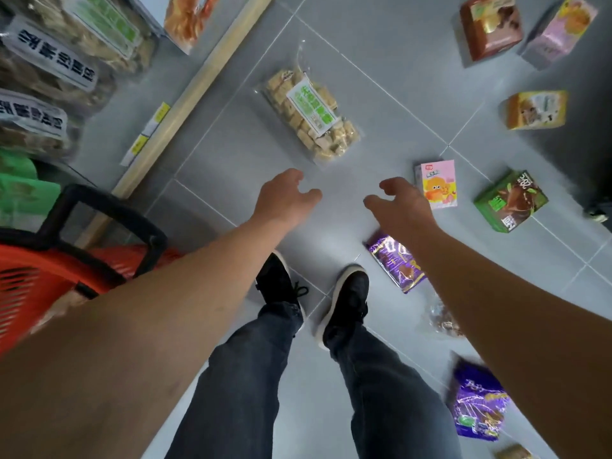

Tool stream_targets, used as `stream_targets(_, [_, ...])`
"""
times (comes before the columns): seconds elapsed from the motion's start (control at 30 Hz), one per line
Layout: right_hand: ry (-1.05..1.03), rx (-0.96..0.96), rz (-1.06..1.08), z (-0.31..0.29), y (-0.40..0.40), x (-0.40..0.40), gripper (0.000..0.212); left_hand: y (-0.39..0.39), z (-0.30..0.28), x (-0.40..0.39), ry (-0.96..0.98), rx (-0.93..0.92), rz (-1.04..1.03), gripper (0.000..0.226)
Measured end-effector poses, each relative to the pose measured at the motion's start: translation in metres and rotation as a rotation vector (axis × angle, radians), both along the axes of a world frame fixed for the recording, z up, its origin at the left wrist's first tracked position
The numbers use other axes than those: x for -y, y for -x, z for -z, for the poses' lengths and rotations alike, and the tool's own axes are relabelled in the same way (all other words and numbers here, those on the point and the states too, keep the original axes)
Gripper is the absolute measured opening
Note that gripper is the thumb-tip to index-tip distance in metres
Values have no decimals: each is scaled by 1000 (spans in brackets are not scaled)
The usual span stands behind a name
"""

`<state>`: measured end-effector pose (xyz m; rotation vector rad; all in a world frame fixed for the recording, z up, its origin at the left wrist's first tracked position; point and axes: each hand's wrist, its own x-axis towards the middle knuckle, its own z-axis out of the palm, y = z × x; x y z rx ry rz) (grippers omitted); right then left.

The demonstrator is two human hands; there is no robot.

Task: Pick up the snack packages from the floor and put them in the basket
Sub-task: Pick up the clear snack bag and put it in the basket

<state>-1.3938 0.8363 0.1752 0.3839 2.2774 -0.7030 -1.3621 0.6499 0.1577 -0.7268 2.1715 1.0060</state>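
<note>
Near: black shoes (314, 293) on grey tiled floor (231, 154). Orange plastic basket with black handle (43, 270) at left, hung under left forearm. Purple foil snack packet (395, 263) just right of shoes, partly under right arm; second purple packet (477, 405) nearer, right edge.

Mid: left hand (284, 197), right hand (400, 207) both empty, fingers loosely spread, apart, bare floor between.

Far: clear bag of beige biscuits with green label (309, 117) just beyond hands. Pink box (438, 183), green box (510, 200) right. Wooden shelf edge (198, 91) bounds left.
</note>
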Motion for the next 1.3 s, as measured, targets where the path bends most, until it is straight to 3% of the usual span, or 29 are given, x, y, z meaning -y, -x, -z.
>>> stream_targets(0.3, [39,48,-43,131,36,16,54,40,120,0,28,36,-112,53])
stream_targets(0.57, [55,-12,-16,248,87,40,58,88,227,6,99,-45,-111,28])
stream_targets(0.67, [40,14,91,287,100,47,47,103,255,17,104,-95,-100,39])
stream_targets(0.77, [141,81,381,316,113,51,41,119,277,30,128,-159,-127,37])
stream_targets(0.83, [186,73,428,329,119,51,35,128,288,37,157,-203,-154,33])
stream_targets(0.97, [221,17,352,344,130,43,20,142,307,46,276,-330,-147,37])
stream_targets(1.1, [211,3,300,353,139,38,21,154,317,41,321,-404,-116,41])
stream_targets(1.3, [-6,-98,-15,343,153,18,10,173,322,39,432,-503,-78,46])
